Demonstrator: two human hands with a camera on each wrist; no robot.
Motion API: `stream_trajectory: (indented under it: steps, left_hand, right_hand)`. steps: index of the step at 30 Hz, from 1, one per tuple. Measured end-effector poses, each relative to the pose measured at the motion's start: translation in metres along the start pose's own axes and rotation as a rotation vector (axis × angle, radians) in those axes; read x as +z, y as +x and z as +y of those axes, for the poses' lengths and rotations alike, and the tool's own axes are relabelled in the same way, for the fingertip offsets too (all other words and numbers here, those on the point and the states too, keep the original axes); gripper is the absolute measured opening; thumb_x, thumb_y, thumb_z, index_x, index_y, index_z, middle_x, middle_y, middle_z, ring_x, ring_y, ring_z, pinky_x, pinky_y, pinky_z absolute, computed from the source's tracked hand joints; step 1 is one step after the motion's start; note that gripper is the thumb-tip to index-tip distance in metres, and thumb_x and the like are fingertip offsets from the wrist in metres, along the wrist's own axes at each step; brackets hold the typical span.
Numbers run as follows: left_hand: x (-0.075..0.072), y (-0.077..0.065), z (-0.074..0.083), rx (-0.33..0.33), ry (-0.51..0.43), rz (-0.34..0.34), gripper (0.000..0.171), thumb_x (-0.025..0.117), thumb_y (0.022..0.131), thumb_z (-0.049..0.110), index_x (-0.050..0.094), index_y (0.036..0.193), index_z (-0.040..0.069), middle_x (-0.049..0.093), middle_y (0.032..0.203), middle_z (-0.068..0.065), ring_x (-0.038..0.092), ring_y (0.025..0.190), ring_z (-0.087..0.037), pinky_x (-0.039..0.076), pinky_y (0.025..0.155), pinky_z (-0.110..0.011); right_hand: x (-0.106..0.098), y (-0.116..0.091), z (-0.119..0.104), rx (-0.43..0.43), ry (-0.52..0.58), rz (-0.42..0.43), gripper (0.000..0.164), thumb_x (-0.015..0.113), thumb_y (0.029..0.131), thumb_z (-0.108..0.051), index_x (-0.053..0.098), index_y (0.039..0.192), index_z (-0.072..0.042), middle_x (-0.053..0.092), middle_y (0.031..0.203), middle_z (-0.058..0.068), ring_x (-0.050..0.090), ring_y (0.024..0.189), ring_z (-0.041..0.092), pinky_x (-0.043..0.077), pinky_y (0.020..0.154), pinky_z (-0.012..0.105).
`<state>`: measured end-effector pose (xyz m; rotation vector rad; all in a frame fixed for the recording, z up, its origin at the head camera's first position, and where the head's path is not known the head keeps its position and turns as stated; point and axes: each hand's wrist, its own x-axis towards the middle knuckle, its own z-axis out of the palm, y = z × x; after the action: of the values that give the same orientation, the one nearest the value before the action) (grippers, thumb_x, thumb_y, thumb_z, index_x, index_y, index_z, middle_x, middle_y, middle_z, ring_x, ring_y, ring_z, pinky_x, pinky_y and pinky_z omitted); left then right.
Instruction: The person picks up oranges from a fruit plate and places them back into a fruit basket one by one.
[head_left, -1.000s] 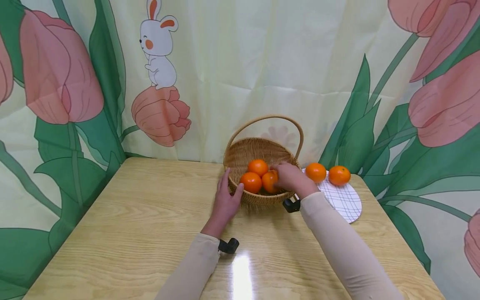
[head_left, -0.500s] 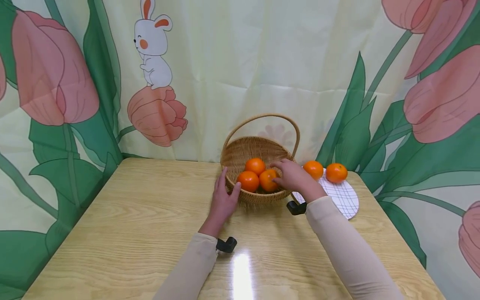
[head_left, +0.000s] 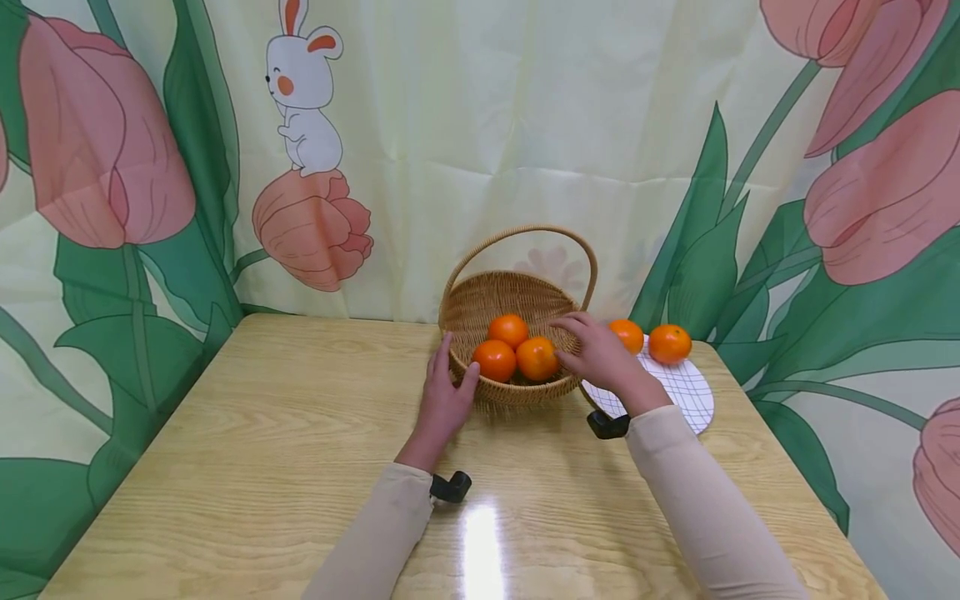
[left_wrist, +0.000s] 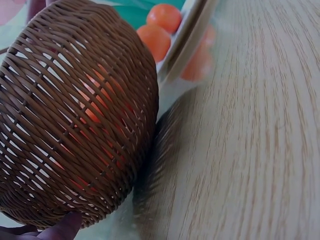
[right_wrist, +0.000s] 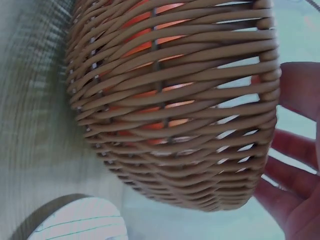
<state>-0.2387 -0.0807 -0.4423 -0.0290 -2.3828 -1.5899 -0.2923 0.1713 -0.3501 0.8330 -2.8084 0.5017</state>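
Three oranges (head_left: 537, 359) lie together inside a round wicker basket (head_left: 517, 393) with a tall arched handle. My left hand (head_left: 444, 408) rests against the basket's left front rim, thumb and fingers spread. In the left wrist view its thumb (left_wrist: 66, 226) touches the weave near the bottom edge. Over the right rim is my right hand (head_left: 603, 358), holding nothing, with loosely bent fingers beside the rightmost orange in the basket. The right wrist view shows its fingers (right_wrist: 287, 175) at the rim, with orange showing through the weave.
Right of the basket, a white plate (head_left: 693, 400) with a blue line grid bears two more oranges (head_left: 670, 343), one partly hidden by the right hand. The wooden table (head_left: 300, 433) ends at a tulip-printed curtain (head_left: 420, 208) behind the basket.
My right hand has let go of the rightmost orange in the basket and drawn back to the right, its fingers loosening. The left hand stays at the rim.
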Motion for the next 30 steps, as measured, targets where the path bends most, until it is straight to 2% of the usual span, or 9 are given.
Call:
stream_trajectory:
  steps: [5, 14, 21, 30]
  left_hand:
    - [0.001, 0.001, -0.002, -0.001, -0.003, -0.002, 0.069, 0.051, 0.097, 0.046, 0.015, 0.155, 0.035, 0.022, 0.159, -0.008, 0.03, 0.144, -0.035, 0.031, 0.112, -0.058]
    - [0.001, 0.002, -0.002, -0.004, -0.002, -0.002, 0.067, 0.051, 0.097, 0.047, 0.015, 0.154, 0.039, 0.022, 0.159, -0.007, 0.029, 0.144, -0.035, 0.032, 0.111, -0.058]
    - [0.0, 0.002, -0.003, -0.013, 0.005, -0.007, 0.065, 0.048, 0.098, 0.05, 0.014, 0.153, 0.043, 0.021, 0.16, -0.005, 0.028, 0.145, -0.034, 0.033, 0.111, -0.058]
    - [0.0, 0.003, -0.003, 0.011, -0.007, -0.021, 0.065, 0.045, 0.1, 0.048, 0.01, 0.154, 0.041, 0.017, 0.162, -0.002, 0.025, 0.147, -0.03, 0.035, 0.112, -0.051]
  right_hand:
    - [0.004, -0.007, 0.007, -0.006, 0.024, 0.079, 0.049, 0.068, 0.091, -0.024, 0.054, 0.136, -0.014, 0.049, 0.138, 0.012, 0.049, 0.125, 0.036, 0.042, 0.103, 0.055]
    - [0.008, -0.017, 0.018, -0.045, 0.036, 0.216, 0.05, 0.068, 0.091, -0.025, 0.052, 0.137, -0.015, 0.047, 0.14, 0.016, 0.055, 0.116, 0.04, 0.049, 0.091, 0.057]
    - [0.012, -0.022, 0.03, -0.016, 0.026, 0.288, 0.049, 0.067, 0.091, -0.024, 0.053, 0.137, -0.013, 0.048, 0.139, 0.016, 0.053, 0.118, 0.038, 0.049, 0.093, 0.056]
    - [0.017, -0.026, 0.046, 0.04, 0.038, 0.354, 0.048, 0.065, 0.093, -0.027, 0.052, 0.137, -0.013, 0.049, 0.137, 0.016, 0.047, 0.124, 0.038, 0.043, 0.099, 0.059]
